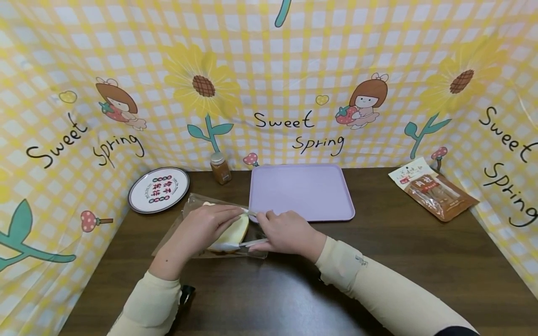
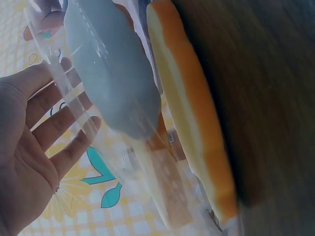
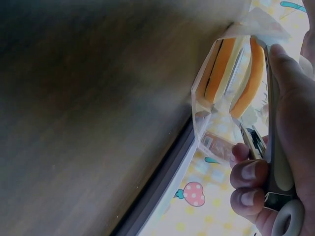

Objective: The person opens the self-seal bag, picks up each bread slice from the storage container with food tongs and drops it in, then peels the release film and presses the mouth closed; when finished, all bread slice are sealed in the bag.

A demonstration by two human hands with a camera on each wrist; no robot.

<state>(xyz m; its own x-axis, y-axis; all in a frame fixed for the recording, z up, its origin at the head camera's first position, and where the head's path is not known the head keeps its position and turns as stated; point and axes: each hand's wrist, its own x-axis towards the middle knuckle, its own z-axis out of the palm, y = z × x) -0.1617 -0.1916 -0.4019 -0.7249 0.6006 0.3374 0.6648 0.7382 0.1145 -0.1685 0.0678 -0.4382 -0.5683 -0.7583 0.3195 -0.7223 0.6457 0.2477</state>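
My right hand (image 1: 290, 233) holds a pair of tongs (image 3: 275, 123) with grey handles and a ring at the end. The pale, broad heads of the tongs (image 2: 115, 69) lie on either side of a bread slice (image 1: 235, 232) with a yellow crumb and orange crust. In the left wrist view, another bread slice (image 2: 192, 113) sits close to the table. A clear plastic bag (image 1: 168, 233) surrounds the bread. My left hand (image 1: 206, 226) reaches over it; in the left wrist view its extended fingers are spread at the bag's film. Whether they pinch it is unclear.
Behind the hands lies a lilac tray (image 1: 300, 191). A round printed plate (image 1: 159, 190) is at the back left, and a small spice jar (image 1: 220, 169) stands beside the tray. A brown food packet (image 1: 435, 189) rests at the right. Checked cloth walls surround the dark table (image 1: 336, 289).
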